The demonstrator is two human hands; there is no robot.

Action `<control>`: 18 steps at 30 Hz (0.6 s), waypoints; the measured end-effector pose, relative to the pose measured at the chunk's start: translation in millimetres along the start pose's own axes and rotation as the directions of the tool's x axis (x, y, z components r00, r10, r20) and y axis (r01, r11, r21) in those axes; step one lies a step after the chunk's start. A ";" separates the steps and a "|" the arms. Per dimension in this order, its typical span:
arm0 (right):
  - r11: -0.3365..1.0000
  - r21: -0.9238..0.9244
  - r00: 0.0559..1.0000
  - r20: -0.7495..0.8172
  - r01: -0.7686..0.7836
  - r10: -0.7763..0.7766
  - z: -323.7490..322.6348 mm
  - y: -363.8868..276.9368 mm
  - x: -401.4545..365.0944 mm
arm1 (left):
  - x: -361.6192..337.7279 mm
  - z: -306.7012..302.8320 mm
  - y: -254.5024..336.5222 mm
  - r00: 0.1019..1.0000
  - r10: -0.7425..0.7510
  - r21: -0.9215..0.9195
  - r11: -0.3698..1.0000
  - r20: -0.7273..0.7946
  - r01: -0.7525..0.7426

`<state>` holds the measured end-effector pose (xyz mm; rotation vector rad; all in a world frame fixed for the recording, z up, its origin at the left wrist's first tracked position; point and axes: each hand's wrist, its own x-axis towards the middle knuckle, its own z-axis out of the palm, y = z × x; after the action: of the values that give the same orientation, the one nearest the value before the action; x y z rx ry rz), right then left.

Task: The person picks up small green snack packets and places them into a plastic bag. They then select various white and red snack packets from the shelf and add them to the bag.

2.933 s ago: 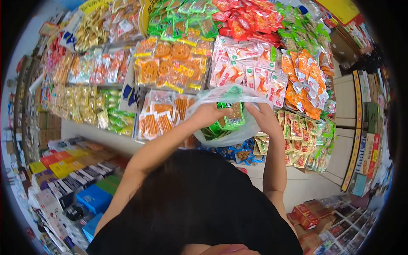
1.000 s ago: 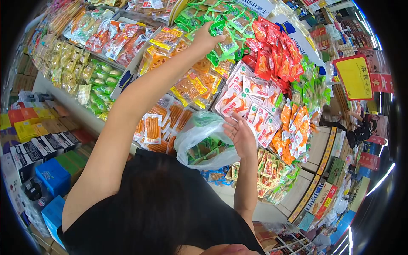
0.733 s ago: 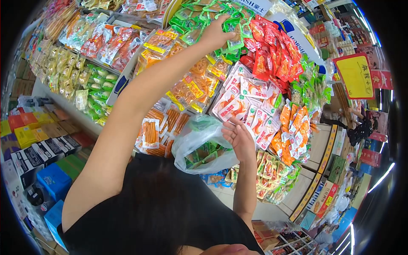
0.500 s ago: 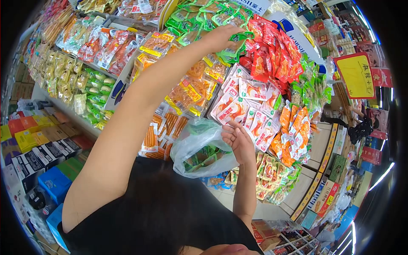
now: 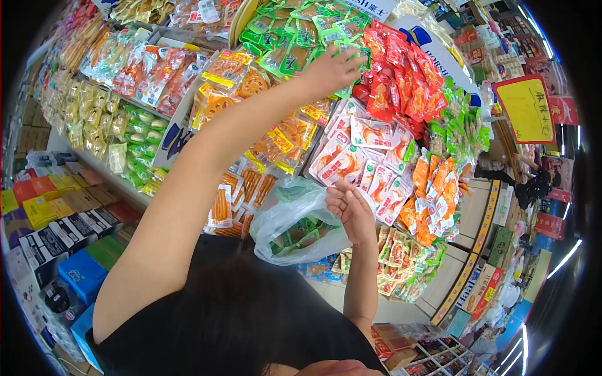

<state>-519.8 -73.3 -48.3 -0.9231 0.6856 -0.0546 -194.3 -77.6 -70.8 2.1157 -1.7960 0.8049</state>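
Your left hand [image 5: 335, 70] is open, fingers spread over green-edged plastic packets [image 5: 296, 57] near the display's far edge. Your right hand [image 5: 352, 215], half open with curled fingers, is at the rim of the translucent white plastic bag [image 5: 266, 216].

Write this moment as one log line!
left hand: over green snack packets | right hand: at open plastic bag | inside bag: green packets

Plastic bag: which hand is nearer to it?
Right. The right hand is at the plastic bag's right side; the left hand is farther, over green packets.
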 end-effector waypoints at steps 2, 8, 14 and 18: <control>1.000 0.002 1.000 -0.001 0.004 -0.004 0.3 -0.6 -0.1 | -8.1 3.5 4.4 0.992 0.099 0.018 0.995 0.081 -0.100; 0.997 -0.064 1.000 -0.005 0.030 -0.030 -2.7 -6.1 -7.4 | -17.9 7.0 5.4 0.994 0.026 -0.016 1.000 0.106 -0.025; 0.949 -0.308 0.994 0.110 0.061 -0.028 -6.5 -11.9 -29.6 | -28.2 -15.1 9.2 0.991 0.060 0.002 0.998 0.119 -0.061; 0.906 -0.416 0.992 0.119 0.081 -0.034 -8.4 -8.4 -40.9 | -48.1 -47.2 29.3 0.993 -0.096 -0.162 0.981 0.069 0.106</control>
<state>-554.8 -71.1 -24.1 -1.3525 0.5764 0.0961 -238.4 -19.2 -63.6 2.1241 -1.7046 0.5513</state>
